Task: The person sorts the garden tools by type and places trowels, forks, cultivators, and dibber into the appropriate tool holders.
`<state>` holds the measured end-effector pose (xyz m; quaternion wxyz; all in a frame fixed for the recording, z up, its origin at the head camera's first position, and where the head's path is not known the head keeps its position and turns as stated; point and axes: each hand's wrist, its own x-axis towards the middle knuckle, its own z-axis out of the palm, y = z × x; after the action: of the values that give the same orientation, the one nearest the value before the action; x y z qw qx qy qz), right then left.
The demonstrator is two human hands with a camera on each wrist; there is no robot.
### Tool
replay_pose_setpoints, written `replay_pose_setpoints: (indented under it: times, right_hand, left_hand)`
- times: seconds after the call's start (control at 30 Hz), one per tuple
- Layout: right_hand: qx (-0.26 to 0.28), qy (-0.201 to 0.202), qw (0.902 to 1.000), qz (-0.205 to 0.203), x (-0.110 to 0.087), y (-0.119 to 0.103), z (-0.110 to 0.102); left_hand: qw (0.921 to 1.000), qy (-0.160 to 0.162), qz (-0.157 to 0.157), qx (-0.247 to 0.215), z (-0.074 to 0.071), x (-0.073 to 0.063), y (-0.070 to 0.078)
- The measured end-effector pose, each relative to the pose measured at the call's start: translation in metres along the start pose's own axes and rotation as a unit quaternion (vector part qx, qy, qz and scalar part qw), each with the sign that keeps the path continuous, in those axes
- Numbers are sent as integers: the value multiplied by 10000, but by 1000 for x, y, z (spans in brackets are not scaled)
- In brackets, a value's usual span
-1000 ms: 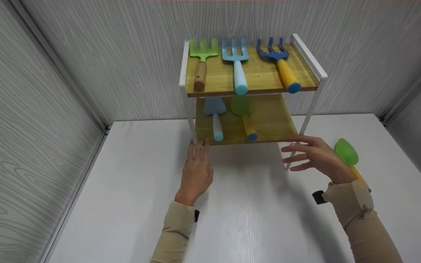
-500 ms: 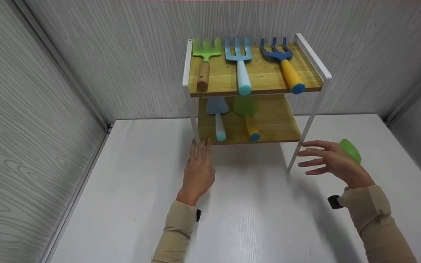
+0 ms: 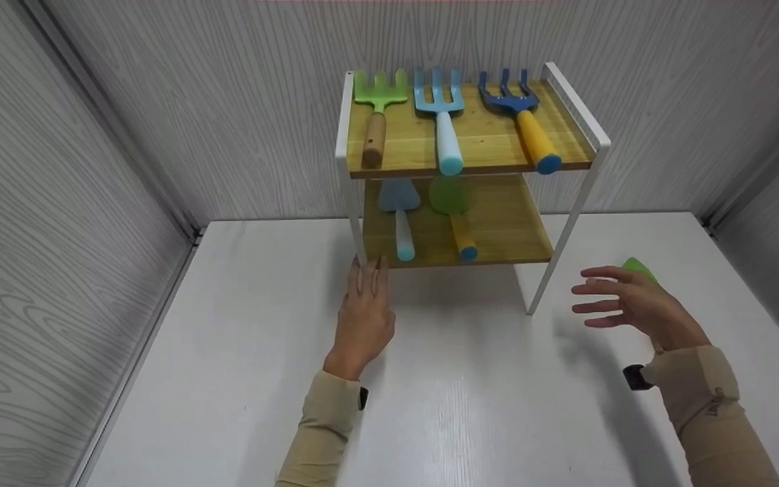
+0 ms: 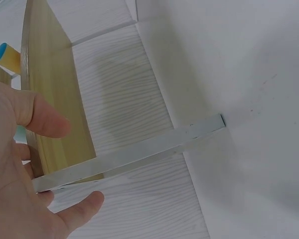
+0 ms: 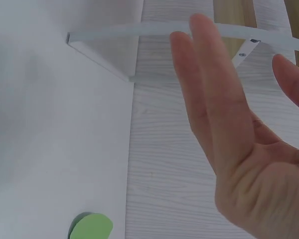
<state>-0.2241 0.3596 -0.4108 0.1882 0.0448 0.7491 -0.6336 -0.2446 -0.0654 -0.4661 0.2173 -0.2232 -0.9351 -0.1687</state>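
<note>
A two-tier shelf rack (image 3: 470, 149) with wooden boards and white legs stands at the back of the table. My left hand (image 3: 366, 321) holds its lower board's front left corner, fingertips over the edge. Seen from the left wrist, the thumb (image 4: 47, 119) lies across the underside and the fingers sit either side of the white leg (image 4: 134, 149). To the rack's right my right hand (image 3: 640, 304) is held apart from it, empty, fingers spread. Behind that hand a green trowel (image 3: 638, 266) lies on the table, mostly hidden; its blade (image 5: 92, 227) shows in the right wrist view.
The top board carries a green fork (image 3: 379, 95), a light blue fork (image 3: 438, 101) and a dark blue fork (image 3: 511, 101) with a yellow handle. On the lower board lie a light blue trowel (image 3: 399, 196) and a green trowel with a yellow handle (image 3: 462, 233). Grey wood-grain panels (image 3: 261, 122) enclose the table.
My right hand has come off the rack's lower right corner and moved right, now covering most of the green trowel on the table. The left hand stays at the left corner.
</note>
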Motion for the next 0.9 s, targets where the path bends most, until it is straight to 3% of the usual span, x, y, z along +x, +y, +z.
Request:
replay_pose_setpoints:
  times: [0.47, 0.9]
  right_hand:
    - [-323, 288, 9990, 88, -14, 19, -30]
    - [-464, 650, 9966, 213, -28, 27, -64]
  left_hand:
    - [9999, -92, -59, -130, -2, 0, 2]
    - [9999, 115, 96, -43, 1, -1, 2]
